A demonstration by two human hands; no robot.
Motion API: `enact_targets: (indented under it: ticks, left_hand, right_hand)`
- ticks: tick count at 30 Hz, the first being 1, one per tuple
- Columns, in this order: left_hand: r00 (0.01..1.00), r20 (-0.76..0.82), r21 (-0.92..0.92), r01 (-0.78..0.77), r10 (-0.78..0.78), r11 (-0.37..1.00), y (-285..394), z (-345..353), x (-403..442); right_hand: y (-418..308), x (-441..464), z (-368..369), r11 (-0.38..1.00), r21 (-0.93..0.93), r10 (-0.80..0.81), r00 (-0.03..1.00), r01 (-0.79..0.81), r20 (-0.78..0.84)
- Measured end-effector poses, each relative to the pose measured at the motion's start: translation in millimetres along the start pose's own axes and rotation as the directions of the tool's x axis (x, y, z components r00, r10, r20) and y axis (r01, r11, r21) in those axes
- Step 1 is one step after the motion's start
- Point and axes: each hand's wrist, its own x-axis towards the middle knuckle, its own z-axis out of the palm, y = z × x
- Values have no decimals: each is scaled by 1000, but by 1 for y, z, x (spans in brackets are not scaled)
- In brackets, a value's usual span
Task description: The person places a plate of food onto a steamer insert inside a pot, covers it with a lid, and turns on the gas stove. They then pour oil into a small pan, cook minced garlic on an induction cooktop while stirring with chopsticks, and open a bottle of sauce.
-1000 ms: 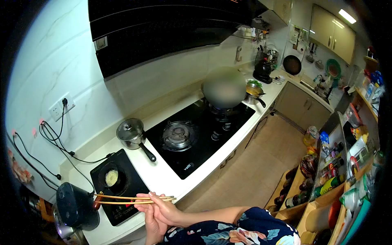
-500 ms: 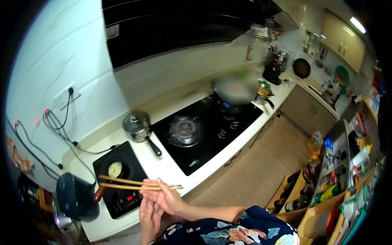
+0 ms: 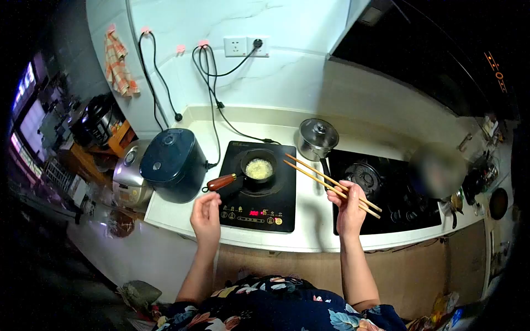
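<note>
My right hand (image 3: 350, 211) is closed around a pair of wooden chopsticks (image 3: 326, 179), whose tips point up and left, apart from each other. They are over the counter to the right of a small dark pan (image 3: 258, 180). In that pan lies a pale yellow, bubbly food (image 3: 259, 169). The pan sits on a black induction cooker (image 3: 284, 207) with a lit red display, its brown wooden handle (image 3: 222, 182) pointing left. Just below that handle is my left hand (image 3: 206, 216), holding nothing, its fingers loosely bent and not touching the handle.
A dark blue lidded appliance (image 3: 175, 165) stands left of the cooker, with a silver rice cooker (image 3: 132, 171) beside it. To the right are a lidded steel saucepan (image 3: 318, 138) and a black gas hob (image 3: 397, 212). Black cords (image 3: 212, 99) hang on the wall behind.
The view has swung left, bringing the cooker to the middle. My hands, close together before, are now well apart: the left near the pan handle, the right with the chopsticks farther right.
</note>
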Motion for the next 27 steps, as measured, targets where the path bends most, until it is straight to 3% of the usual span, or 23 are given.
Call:
enact_targets:
  ticks: [3, 6, 10, 11, 15, 19, 21, 23, 27]
  left_hand:
    - [976, 84, 510, -215, 201, 833, -3, -14, 32]
    - [959, 160, 575, -284, 235, 767, -32, -14, 53]
    - [966, 235, 590, -234, 113, 773, -50, -11, 61]
    - [976, 210, 496, -59, -54, 866, -51, -10, 58]
    - [980, 200, 505, -123, 23, 854, -61, -12, 56]
    - [981, 192, 479, -113, 22, 870, -56, -12, 51]
    - [982, 190, 487, -93, -1, 869, -51, -10, 49]
    - [983, 180, 472, -68, -21, 879, -45, -7, 45]
    - [982, 188, 474, -97, 7, 875, -52, -8, 42]
  right_hand:
    - [14, 17, 17, 992, -119, -13, 986, 33, 166]
    - [31, 34, 41, 969, -247, 71, 954, 3, 290]
    - [57, 50, 66, 897, -434, 95, 921, 85, 377]
    - [59, 53, 71, 873, -474, 95, 910, 119, 404]
    - [78, 67, 70, 764, -559, 1, 866, 321, 500]
    - [60, 60, 79, 740, -647, 165, 882, 185, 442]
    - [63, 56, 90, 787, -595, 194, 852, 161, 487]
    - [89, 56, 92, 837, -495, 92, 834, 232, 545]
    - [98, 65, 96, 749, -535, -45, 837, 390, 546]
